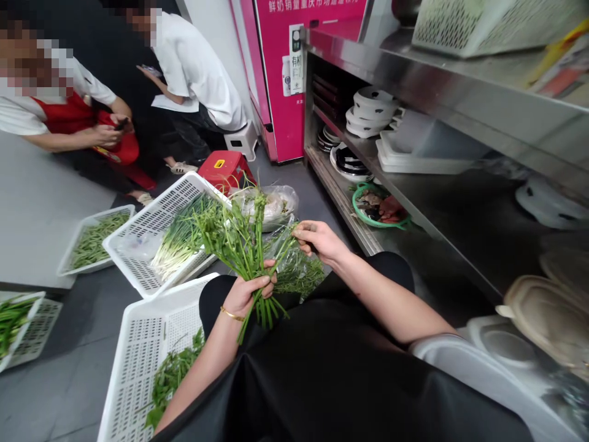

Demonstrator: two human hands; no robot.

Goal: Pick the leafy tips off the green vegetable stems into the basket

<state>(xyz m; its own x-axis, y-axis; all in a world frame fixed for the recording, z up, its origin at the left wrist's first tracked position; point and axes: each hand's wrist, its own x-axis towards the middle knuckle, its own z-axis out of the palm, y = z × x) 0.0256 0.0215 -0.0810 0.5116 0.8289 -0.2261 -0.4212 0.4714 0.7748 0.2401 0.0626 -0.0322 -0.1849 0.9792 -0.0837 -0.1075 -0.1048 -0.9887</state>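
My left hand (252, 290) is wrapped around a bunch of long-stemmed leafy greens (237, 236), its leaves fanned up and away from me and its cut stems poking out below my fist. To the right, my right hand (319, 240) pinches the tip of one sprig (289, 238) that leans out from the bunch. Beneath the hands lies a clear plastic bag (301, 270) with thin green trimmings in it. A white perforated basket (133, 362) stands by my left forearm, with loose leafy greens (177, 368) inside.
Another white crate (133, 245) holds scallions (184, 239); a tray of green beans (99, 239) sits farther left. A red stool (225, 169) is ahead. Two seated people occupy the far left. Along the right runs a steel shelf (414, 202) with dishes and a green basket (359, 212).
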